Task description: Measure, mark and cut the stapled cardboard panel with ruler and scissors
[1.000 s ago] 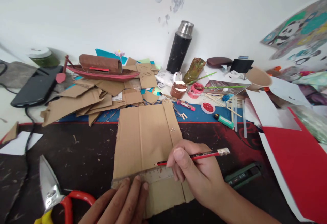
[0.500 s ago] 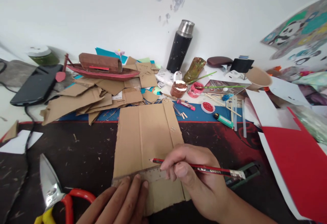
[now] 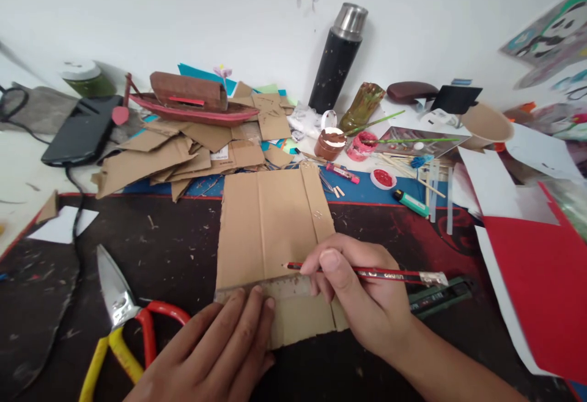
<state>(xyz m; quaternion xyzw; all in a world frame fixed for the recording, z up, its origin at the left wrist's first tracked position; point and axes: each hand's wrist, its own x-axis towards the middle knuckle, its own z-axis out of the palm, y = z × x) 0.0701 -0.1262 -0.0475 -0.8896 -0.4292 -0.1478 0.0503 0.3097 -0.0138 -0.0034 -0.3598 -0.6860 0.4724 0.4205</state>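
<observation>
The left hand [image 3: 229, 341] lies flat, its fingers close together and pressing a clear ruler [image 3: 284, 286] onto a sheet of cardboard [image 3: 284, 224]. The right hand [image 3: 362, 292] pinches a red and black pencil [image 3: 389, 275] between thumb and fingers, its point aimed left, just above the far edge of the ruler. The cardboard sits in the middle of the dark tabletop [image 3: 174, 237], its near part under the ruler and the left hand.

Left of the left hand lie open scissors [image 3: 128, 316] with one red and one yellow handle, blades toward the far side. A dark green cutter [image 3: 443, 298] lies just right of the right hand. At the far left, a brown and red model boat [image 3: 197, 108] rests on a heap of cardboard scraps [image 3: 151, 163]. A black flask [image 3: 338, 59] leans near the wall, with an open brown paint jar [image 3: 330, 143] and a pink paint jar [image 3: 362, 145] nearer. Red paper [image 3: 536, 286] lies at the right.
</observation>
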